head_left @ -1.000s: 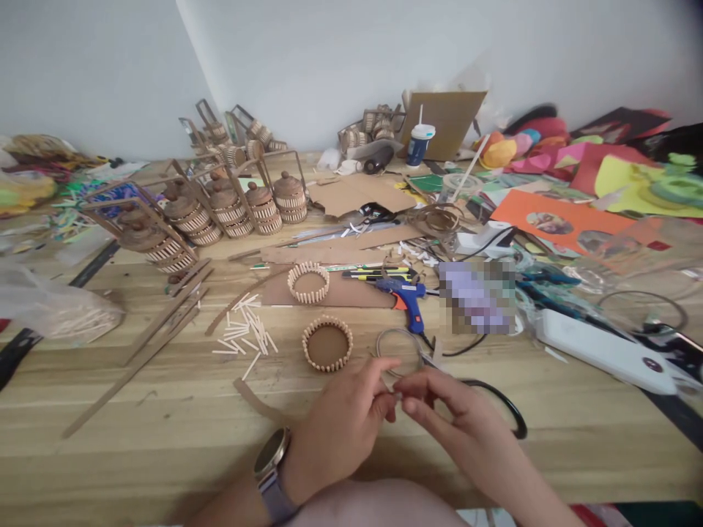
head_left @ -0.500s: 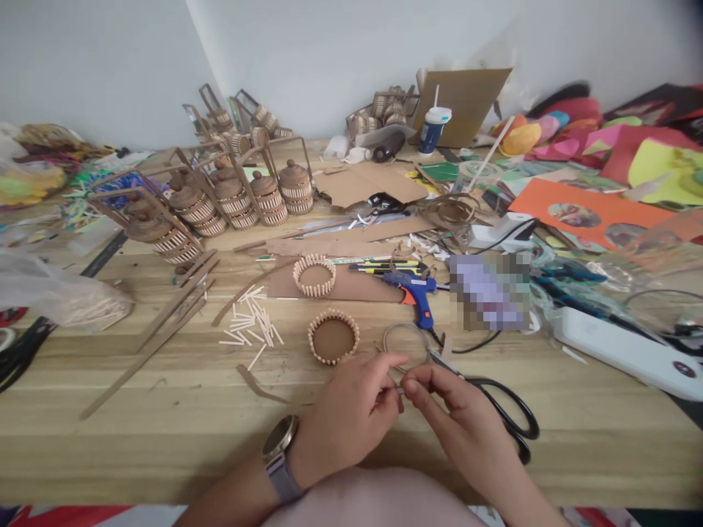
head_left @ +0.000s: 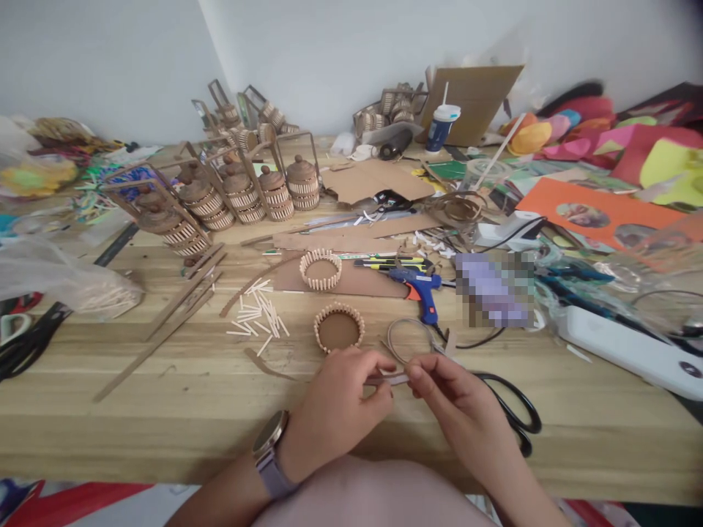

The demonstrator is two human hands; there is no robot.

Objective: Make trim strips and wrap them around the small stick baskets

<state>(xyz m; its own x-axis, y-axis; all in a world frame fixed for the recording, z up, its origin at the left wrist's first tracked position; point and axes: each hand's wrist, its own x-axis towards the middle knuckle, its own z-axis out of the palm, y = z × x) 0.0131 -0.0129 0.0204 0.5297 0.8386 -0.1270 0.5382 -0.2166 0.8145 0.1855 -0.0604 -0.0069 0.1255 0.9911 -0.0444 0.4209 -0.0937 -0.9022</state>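
Observation:
A thin brown cardboard strip (head_left: 394, 378) runs between my hands near the table's front edge. My right hand (head_left: 458, 399) pinches its right end between thumb and fingertips. My left hand (head_left: 340, 410), with a watch on the wrist, has thumb and fingers closed around the strip a little further left. A curved brown length (head_left: 269, 368) shows left of that hand and seems to be the same strip. Just beyond my left hand sits a ring of short sticks with a brown base (head_left: 339, 331), and a second stick ring (head_left: 320, 271) lies behind it. Black-handled scissors (head_left: 513, 402) lie partly under my right hand.
Loose white sticks (head_left: 258, 315) lie left of the rings. A blue glue gun (head_left: 422, 289) and cutters (head_left: 392, 262) are behind right. Several stick-sided lidded baskets with handles (head_left: 302, 183) stand at the back left. A white power strip (head_left: 626, 355) lies at right.
My hands have moved slightly apart, and more of the cardboard strip shows between them. The whole view has shifted a little; the things on the table stay in place.

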